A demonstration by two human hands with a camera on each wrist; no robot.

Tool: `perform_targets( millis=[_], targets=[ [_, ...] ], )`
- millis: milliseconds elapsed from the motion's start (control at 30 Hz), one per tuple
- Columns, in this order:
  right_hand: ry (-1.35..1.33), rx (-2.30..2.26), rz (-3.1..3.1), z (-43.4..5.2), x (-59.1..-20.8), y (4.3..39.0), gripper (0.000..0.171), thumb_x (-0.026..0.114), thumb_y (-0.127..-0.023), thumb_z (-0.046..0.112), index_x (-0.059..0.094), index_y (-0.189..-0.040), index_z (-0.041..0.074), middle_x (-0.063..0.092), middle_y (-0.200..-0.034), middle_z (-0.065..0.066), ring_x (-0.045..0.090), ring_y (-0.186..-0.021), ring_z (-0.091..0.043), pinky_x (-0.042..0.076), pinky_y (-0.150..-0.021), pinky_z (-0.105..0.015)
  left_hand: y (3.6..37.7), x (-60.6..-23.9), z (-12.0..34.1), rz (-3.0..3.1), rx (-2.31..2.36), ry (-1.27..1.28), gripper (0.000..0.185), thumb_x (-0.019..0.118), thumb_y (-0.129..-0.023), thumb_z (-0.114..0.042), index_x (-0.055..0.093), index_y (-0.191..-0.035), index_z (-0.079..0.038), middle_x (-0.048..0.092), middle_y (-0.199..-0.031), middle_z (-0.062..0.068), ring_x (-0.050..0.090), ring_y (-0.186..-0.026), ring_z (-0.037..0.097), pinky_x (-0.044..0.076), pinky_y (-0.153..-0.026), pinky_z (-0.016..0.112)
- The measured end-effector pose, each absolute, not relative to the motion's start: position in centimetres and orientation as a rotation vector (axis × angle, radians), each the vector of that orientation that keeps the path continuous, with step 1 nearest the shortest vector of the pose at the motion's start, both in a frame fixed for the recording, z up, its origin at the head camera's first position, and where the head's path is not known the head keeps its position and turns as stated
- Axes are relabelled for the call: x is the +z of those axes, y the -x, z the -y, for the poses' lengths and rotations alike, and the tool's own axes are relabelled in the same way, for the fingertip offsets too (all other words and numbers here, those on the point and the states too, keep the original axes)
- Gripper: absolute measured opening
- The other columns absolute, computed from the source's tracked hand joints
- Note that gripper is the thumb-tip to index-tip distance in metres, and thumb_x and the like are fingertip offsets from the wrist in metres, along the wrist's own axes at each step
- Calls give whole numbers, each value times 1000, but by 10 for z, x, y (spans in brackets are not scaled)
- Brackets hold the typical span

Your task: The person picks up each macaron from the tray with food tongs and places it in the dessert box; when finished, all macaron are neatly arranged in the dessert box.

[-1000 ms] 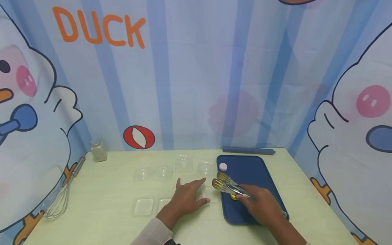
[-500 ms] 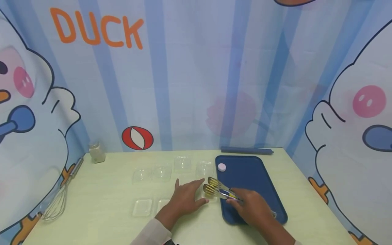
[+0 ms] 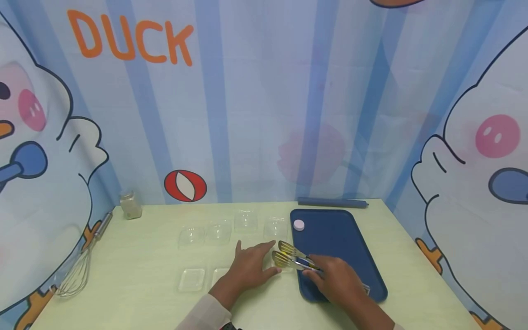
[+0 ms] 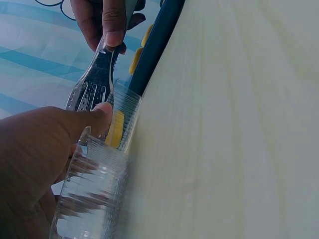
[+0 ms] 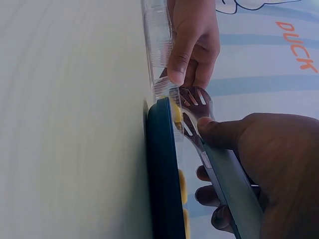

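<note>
On the pale tabletop, a dark blue tray is the landmark. Over its near left edge the right hand clamps its grip round the tongs, whose slotted ends stand apart and reach past the tray's left rim over a clear plastic box. The left hand rests just left of the tray, fingers straight, thumb touching the box. A yellow piece lies inside the box, between the tong ends.

the right hand grips tongs over the blue tray. the left hand rests flat on the table, beside the tong tips.
</note>
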State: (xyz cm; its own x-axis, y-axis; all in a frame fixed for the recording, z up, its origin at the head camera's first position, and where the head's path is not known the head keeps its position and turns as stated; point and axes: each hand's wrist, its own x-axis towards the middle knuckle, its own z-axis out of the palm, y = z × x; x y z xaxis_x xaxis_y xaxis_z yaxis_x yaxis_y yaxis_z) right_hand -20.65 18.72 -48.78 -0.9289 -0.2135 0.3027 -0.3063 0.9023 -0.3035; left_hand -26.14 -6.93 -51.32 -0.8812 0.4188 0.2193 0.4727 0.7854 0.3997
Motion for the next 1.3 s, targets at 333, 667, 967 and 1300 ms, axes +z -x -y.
perform_targets(
  millis=[333,667,967,1300],
  targets=[
    [-374,468,2821,-187,-486,207,44,87,-92,38,81,-129,16,83,-124,-6,80,-113,-30,65,-93,-53,262,-512,69,2864,-682,717,74,81,-95,-50,59,-156,-14,68,-154,7,68,-139,35,27,-120,86],
    [-379,423,2826,-186,-485,206,43,87,-93,39,80,-129,17,83,-120,-6,80,-108,-29,65,-89,-53,260,-510,69,2880,-683,710,75,81,-96,-49,58,-158,-14,68,-155,8,67,-140,35,25,-121,86],
    [-363,444,2817,-185,-486,206,42,87,-92,39,81,-127,16,83,-121,-6,80,-109,-30,65,-90,-54,260,-510,68,2881,-673,714,75,80,-96,-50,57,-158,-14,67,-156,7,67,-141,34,25,-121,86],
    [-364,437,2757,-191,-490,207,44,88,-92,40,81,-128,14,84,-119,-7,81,-106,-29,66,-85,-50,258,-506,77,2903,-673,672,96,75,-96,-63,38,-169,-13,59,-163,12,60,-148,34,25,-124,84]
  ],
)
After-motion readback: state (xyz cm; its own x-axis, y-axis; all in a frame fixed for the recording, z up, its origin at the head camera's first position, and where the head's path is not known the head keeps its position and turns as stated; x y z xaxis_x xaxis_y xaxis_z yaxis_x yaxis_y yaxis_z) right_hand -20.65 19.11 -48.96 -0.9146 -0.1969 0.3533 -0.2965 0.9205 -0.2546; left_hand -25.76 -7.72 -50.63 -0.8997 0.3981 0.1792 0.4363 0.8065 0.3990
